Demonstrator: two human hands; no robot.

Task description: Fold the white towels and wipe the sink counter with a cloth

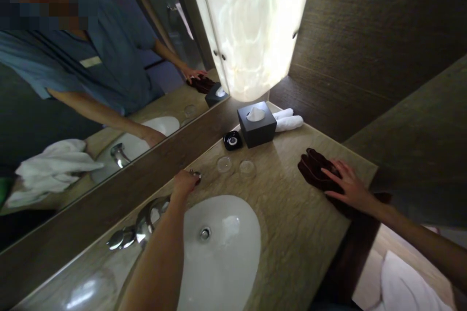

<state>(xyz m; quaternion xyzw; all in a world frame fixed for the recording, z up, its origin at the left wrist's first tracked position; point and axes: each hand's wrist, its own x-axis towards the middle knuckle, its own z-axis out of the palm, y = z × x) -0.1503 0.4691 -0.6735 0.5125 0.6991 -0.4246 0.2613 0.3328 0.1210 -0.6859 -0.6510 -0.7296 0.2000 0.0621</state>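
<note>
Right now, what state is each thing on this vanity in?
left hand: closed on the tap handle
right hand: open, flat on the dark cloth
dark cloth: bunched on the counter
sink: empty, no water running
tissue box: tissue sticking up
white towels: rolled

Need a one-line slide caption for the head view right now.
Right hand presses a dark cloth on the stone counter; left hand on a tap handle.
</note>
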